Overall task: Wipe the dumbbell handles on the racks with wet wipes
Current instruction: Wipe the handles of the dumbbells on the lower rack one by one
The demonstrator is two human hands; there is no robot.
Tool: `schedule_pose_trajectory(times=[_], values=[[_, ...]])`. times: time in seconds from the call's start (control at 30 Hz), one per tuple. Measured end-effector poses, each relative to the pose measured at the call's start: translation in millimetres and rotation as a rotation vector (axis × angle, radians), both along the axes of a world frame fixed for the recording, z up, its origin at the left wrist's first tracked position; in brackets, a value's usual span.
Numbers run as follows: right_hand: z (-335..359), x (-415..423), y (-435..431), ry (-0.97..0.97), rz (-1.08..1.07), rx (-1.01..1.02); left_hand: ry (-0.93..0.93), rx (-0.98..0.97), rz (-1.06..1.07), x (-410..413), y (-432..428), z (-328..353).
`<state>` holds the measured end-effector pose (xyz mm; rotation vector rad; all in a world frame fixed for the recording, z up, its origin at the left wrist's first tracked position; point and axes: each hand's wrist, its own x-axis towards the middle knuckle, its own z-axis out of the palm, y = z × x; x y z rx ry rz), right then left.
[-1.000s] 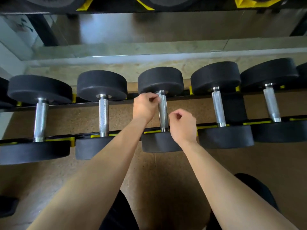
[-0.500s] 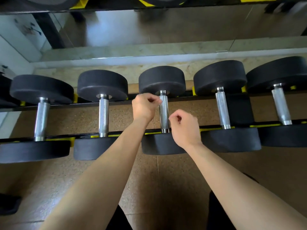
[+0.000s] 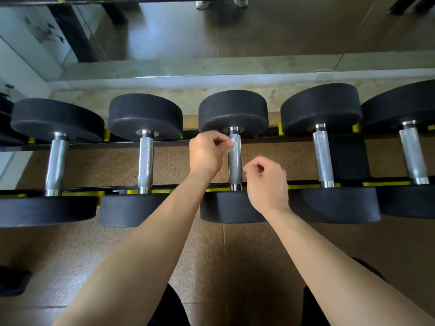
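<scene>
Pinching a small white wipe point(image 3: 231, 142) against the far end of the middle dumbbell's handle point(image 3: 235, 169), the left hand point(image 3: 207, 154) sits just left of the bar, which rests across the rack point(image 3: 306, 185). Handle: long axis runs away from the person, so the wiping stroke likely pulls toward the body. Right hand point(image 3: 266, 182): fingers curled, just right of the near end, not touching; whether it holds anything cannot be told.

place: gym | evidence: black dumbbells point(image 3: 144, 116) on a rack point(image 3: 98, 144) — wall mirror point(image 3: 164, 31) behind
</scene>
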<state>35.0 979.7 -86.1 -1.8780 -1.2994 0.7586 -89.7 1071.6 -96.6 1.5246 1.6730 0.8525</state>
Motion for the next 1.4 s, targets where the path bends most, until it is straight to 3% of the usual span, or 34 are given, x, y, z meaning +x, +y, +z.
schedule_pose_trajectory(times=[0.1, 0.27, 0.5, 0.7, 0.9, 1.07, 1.17, 1.3, 1.4], values=[[1, 0, -2, -0.01, -0.052, -0.004, -0.003, -0.029, -0.02, -4, -9, -4], [-2, 0, -4, 0.03, -0.232, -0.052, 0.085, -0.122, -0.226, -22, -29, -6], [-4, 1, 0, 0.073, -0.215, -0.064, 0.008, -0.06, -0.068, -7, -19, -1], [-4, 1, 0, 0.081, -0.21, -0.07, 0.211, -0.171, -0.414, -23, -25, 2], [-3, 1, 0, 0.071, -0.197, -0.087, 0.157, -0.086, -0.255, -15, -16, 4], [-4, 2, 0, 0.086, -0.202, -0.083, 0.294, -0.182, -0.53, -20, -24, 7], [-5, 2, -1, 0.086, -0.196, -0.08, 0.349, -0.059, -0.442, -12, -18, 12], [-6, 2, 0, 0.075, -0.191, -0.072, 0.254, 0.117, -0.206, -3, -1, 17], [-7, 3, 1, 0.084, -0.189, -0.067, 0.295, 0.108, -0.265, -2, -10, 11]])
